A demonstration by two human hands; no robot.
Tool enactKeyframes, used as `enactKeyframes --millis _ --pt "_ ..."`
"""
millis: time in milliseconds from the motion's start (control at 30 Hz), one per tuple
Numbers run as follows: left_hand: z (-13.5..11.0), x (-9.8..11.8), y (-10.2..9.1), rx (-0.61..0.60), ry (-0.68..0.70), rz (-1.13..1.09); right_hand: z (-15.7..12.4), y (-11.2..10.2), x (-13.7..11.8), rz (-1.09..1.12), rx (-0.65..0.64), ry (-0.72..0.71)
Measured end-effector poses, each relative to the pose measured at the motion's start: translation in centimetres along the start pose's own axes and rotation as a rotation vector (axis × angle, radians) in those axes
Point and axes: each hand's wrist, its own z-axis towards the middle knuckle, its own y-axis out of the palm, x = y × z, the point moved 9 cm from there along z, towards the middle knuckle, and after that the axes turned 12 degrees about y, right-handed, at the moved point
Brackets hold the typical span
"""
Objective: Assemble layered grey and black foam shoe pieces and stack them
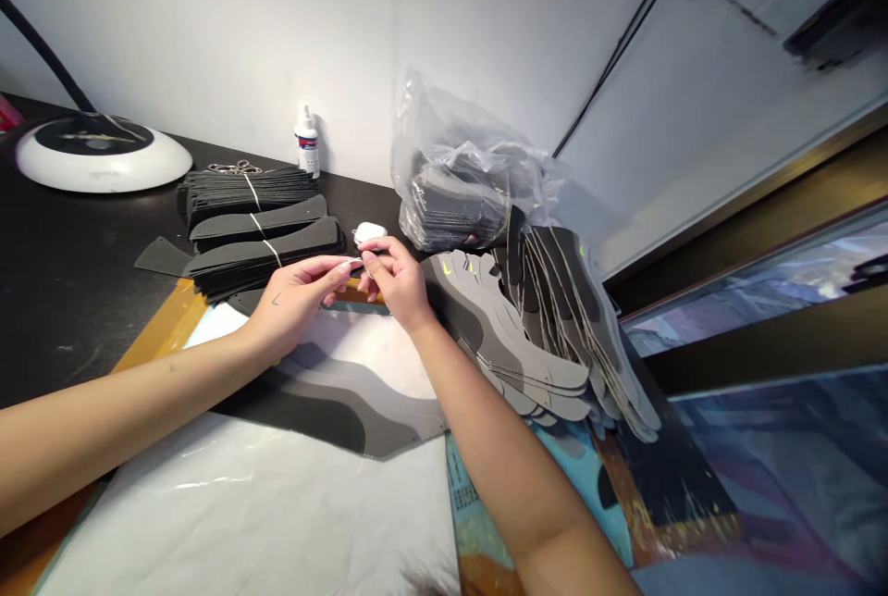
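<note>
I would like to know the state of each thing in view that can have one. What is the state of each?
left hand, raised, fingertips at the strip
thin white strip, pinched between both hands' fingers
right hand, raised, fingers pinched together
white-capped plastic bottle, upright, capped
clear plastic bag, crumpled, holding dark pieces
dark foam strips, bundled with string
grey shoe-shaped pieces, stacked, fanned out

Left hand (295, 302), right hand (397, 281) pinching white strip (352, 261), grey cutouts (506, 346) beside

Wavy grey-and-black bands on sole cutouts (486, 337)
</note>
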Motion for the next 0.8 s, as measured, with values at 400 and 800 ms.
enactKeyframes --millis 400,800 --pt "-0.1 0.2 -0.2 0.0 0.001 0.052 0.0 -0.2 -0.2 -0.083 0.044 0.01" --pt "0.0 1.1 0.1 0.035 0.034 0.161 -0.5 0.2 -2.0 -0.873 0.307 -0.191"
